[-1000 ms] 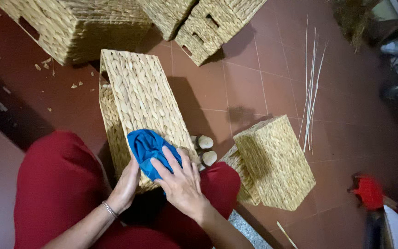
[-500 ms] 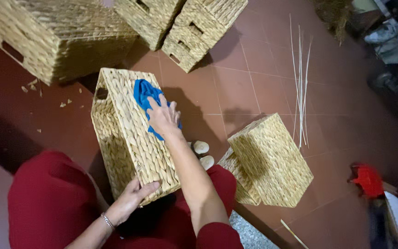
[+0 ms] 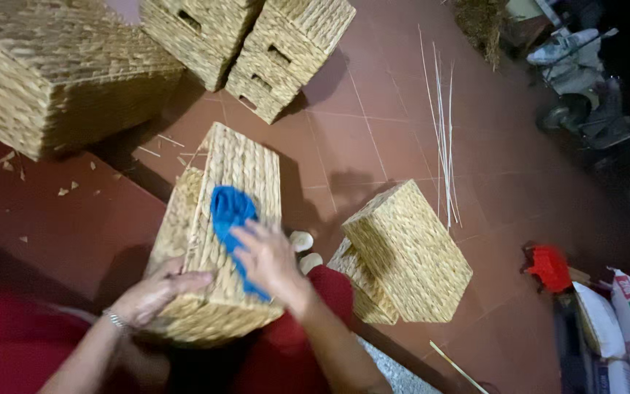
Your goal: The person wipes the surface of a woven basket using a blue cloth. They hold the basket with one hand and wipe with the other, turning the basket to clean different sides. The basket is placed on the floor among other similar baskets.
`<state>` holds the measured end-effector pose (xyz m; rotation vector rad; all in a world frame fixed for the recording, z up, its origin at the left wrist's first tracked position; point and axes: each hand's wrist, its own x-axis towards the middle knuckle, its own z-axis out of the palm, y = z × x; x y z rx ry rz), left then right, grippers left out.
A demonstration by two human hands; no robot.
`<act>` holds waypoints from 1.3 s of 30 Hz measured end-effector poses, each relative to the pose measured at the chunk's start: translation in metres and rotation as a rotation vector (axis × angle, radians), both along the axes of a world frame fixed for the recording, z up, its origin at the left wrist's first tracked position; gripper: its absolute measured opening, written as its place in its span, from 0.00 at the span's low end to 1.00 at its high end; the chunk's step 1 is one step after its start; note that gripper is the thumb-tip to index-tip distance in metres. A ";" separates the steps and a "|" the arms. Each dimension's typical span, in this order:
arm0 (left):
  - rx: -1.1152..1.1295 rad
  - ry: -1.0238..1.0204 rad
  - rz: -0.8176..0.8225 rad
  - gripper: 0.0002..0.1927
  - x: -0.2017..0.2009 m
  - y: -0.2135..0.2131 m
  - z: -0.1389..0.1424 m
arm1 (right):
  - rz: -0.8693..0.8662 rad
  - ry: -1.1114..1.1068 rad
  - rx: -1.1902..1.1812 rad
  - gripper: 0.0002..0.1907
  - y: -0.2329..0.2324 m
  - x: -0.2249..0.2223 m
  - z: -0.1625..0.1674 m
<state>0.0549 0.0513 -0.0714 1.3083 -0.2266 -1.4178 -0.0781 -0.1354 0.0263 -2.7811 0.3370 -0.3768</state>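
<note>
While my right hand (image 3: 265, 257) lies flat on the blue cloth (image 3: 229, 216), palm down with fingers spread rather than closed around it, it presses the cloth against the top face of the woven basket (image 3: 238, 171) at lower centre of the frame. That basket lies on its side, tilted, its far end pointing toward the upper middle. My left hand (image 3: 156, 293) sits at lower left, fingers curled over the basket's near edge and holding it; a thin bracelet (image 3: 114, 319) shows on that wrist. Red clothing (image 3: 9, 343) fills the bottom left corner under my arms. Just right of the basket, a smaller woven basket (image 3: 410, 252) rests on the red tiled floor (image 3: 373, 138), apart from my hands. Three more baskets crowd the top: a large one (image 3: 52, 73) at upper left and two (image 3: 257, 36) leaning together at upper centre. Pale thin reeds (image 3: 442, 138) lie on the floor at upper right, and a small red object (image 3: 550, 267) sits at right.
</note>
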 end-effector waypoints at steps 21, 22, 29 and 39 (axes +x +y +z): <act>0.078 -0.392 0.545 0.28 0.044 0.105 -0.065 | -0.021 0.051 -0.175 0.21 0.030 0.177 -0.047; 0.107 -0.439 0.528 0.28 0.045 0.105 -0.064 | -0.089 0.039 -0.116 0.21 0.013 0.195 -0.046; 0.307 -0.475 0.571 0.30 0.059 0.106 -0.056 | -0.168 0.009 -0.118 0.26 -0.005 0.242 -0.042; 0.207 -0.707 0.539 0.32 0.066 0.116 -0.075 | 0.488 0.013 -0.134 0.25 0.141 0.062 -0.042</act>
